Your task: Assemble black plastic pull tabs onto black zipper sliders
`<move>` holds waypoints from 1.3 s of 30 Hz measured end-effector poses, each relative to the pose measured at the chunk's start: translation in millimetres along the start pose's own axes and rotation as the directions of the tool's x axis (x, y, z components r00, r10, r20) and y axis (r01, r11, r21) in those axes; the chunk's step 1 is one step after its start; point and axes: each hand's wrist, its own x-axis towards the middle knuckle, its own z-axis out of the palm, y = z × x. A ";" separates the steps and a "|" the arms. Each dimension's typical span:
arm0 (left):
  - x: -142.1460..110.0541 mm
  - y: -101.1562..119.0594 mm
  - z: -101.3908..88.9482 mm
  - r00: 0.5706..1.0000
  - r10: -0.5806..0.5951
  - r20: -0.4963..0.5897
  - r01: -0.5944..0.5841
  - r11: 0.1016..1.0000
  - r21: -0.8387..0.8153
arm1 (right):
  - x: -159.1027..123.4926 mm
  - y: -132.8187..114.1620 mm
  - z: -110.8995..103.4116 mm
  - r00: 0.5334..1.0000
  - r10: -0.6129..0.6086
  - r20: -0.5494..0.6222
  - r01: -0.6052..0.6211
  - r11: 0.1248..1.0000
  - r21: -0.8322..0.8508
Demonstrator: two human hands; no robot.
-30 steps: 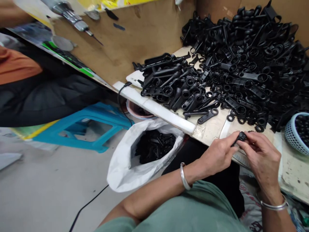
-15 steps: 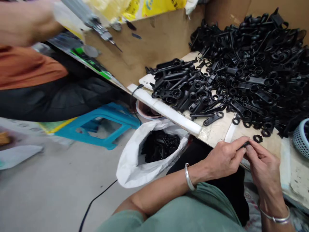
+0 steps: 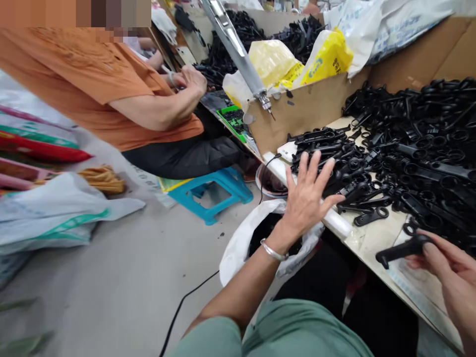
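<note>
My left hand (image 3: 305, 198) is open, fingers spread, above the white edge strip (image 3: 342, 224) of the table. It holds nothing. Between the thumb and fingers of my right hand (image 3: 451, 263) is a black plastic handle-like part (image 3: 401, 251), with a rounded end in the grip and a short bent tip pointing left. A big heap of similar black parts (image 3: 427, 158) covers the table beyond both hands. One loose part with a ring end (image 3: 372, 216) lies near the heap's front. Below my left forearm stands a white sack (image 3: 238, 253) with dark contents.
A grey electric screwdriver (image 3: 249, 69) hangs bit-down above a cardboard divider (image 3: 312, 106). At the left a co-worker in an orange shirt (image 3: 156, 114) sits at the bench. A blue plastic stool (image 3: 211, 198), a bucket (image 3: 262, 183) and a black cable (image 3: 186, 297) are on the floor side.
My hands were together at the table's front edge on a small dark piece; now they are apart. The left has moved left and opened; the right holds a black part. The view has swung left.
</note>
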 end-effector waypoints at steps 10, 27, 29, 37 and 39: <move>34.7 9.2 32.4 0.952 -0.189 0.240 0.185 0.982 0.042 | 61.4 -69.2 104.3 0.979 -0.015 0.203 -0.073 0.904 0.422; 57.5 6.9 48.0 0.953 -0.244 0.179 0.268 0.956 -0.124 | 66.8 -87.1 108.0 0.904 -0.287 0.318 0.423 0.711 -0.562; 55.4 6.5 47.6 0.957 -0.242 0.159 0.264 0.955 -0.137 | 64.6 -78.5 92.5 0.882 -0.354 0.311 0.468 0.735 -0.491; 50.3 -0.9 52.4 0.974 -0.222 0.055 0.228 0.953 -0.201 | 38.2 24.1 -39.9 0.985 -0.170 -0.037 0.135 0.879 -0.458; 47.4 2.5 51.2 0.976 -0.217 -0.014 0.211 0.959 -0.190 | 22.9 47.0 -57.2 0.988 -0.153 -0.033 0.114 0.849 -0.516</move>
